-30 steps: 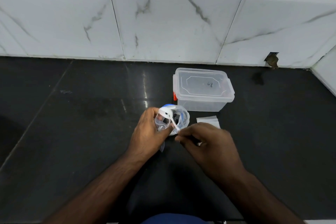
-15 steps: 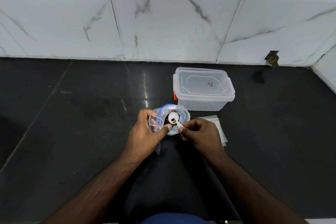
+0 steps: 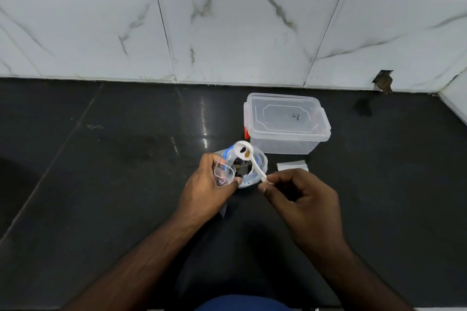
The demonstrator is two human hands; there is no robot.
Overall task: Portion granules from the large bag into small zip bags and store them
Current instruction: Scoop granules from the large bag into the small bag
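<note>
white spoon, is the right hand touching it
Touching. The head view shows the right hand pinching the end of the white spoon handle between its fingertips.

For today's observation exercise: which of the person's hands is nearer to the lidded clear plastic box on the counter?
The right. The right hand, holding the white spoon, sits just in front of the box; the left hand, holding a small bag, is farther left.

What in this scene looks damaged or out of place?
The wall tile has a broken hole at its bottom edge, right of the box, showing brown behind. No granules appear spilled on the counter.
</note>
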